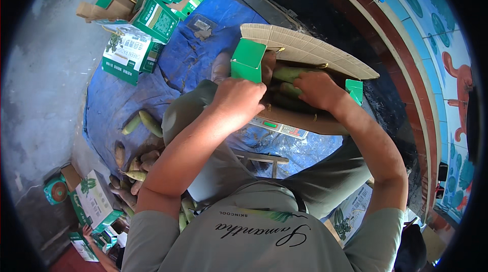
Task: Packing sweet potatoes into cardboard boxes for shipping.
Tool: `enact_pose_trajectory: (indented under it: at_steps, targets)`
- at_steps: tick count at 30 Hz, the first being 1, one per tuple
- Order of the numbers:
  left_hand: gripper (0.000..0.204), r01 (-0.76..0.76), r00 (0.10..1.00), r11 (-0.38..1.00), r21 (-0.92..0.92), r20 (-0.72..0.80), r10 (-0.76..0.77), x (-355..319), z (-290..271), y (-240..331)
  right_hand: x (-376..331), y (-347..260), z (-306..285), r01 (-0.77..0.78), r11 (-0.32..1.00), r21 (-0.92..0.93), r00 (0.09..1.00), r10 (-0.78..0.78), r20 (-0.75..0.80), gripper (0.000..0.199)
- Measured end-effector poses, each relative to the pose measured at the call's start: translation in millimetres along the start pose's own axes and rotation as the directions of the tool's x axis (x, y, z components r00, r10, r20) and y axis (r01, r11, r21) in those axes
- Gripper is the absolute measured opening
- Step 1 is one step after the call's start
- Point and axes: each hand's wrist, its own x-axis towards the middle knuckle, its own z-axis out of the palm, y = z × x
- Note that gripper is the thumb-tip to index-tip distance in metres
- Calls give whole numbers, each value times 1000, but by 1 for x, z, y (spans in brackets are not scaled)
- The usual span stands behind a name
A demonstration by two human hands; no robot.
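My left hand [237,97] is curled shut at the near edge of the open cardboard box [305,48], just below its green flap [248,60]. I cannot tell what it grips. My right hand [317,89] is inside the box, fingers bent down on the green corn cobs [290,74] packed there. The box sits on a weighing scale [277,127]. More cobs [145,122] lie on the blue tarp [190,64] to my left, near other green and white boxes [132,51].
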Motion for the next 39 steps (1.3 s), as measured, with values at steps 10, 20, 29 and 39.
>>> enact_pose_trajectory:
  at_steps: [10, 20, 29, 39]
  targets:
    - [21, -60, 995, 993, -102, -82, 52, 4, 14, -5, 56, 8, 69, 57, 996, -72, 988, -46, 146, 21]
    - [10, -22, 996, 993, -119, -93, 11, 14, 20, 2, 9, 6, 24, 135, 990, -34, 982, -139, -131, 40]
    - [70, -99, 948, 966, -240, -319, 18, 20, 10, 14, -55, -69, -81, 66, 935, 349, 791, 164, -589, 47]
    - [61, -284, 465, 935, -213, -883, -60, -2, -25, -2, -107, -82, -46, 69, 941, 331, 583, 232, -779, 49]
